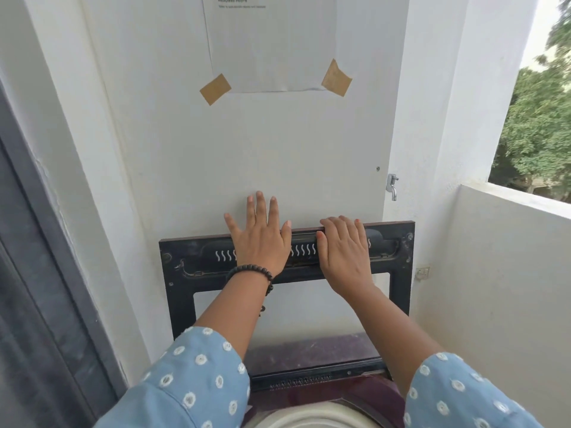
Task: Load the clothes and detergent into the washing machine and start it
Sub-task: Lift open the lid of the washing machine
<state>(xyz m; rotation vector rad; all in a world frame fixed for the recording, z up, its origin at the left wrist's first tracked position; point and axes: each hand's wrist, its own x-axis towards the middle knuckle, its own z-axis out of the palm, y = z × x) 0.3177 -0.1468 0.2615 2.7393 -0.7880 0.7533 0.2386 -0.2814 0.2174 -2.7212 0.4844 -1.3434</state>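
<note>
White wall (pixel 278 156) fills the centre and upper frame. Washing machine (pixel 324 393), maroon-topped, occupies the lower centre; pale drum rim shows at the bottom edge. Its lid (pixel 182 291), black-framed with a clear window, stands raised upright against the wall, mid-frame. No clothes or detergent can be seen. Paper sheet (pixel 272 41), upper centre, is fixed with brown tape at its lower corners. Left hand (pixel 259 239) lies flat on the lid's top band, fingers spread wide, tips past the upper edge onto the wall. Right hand (pixel 343 251) curls its fingers over the lid's top edge. Small tap (pixel 391 186) sits at right of centre.
</note>
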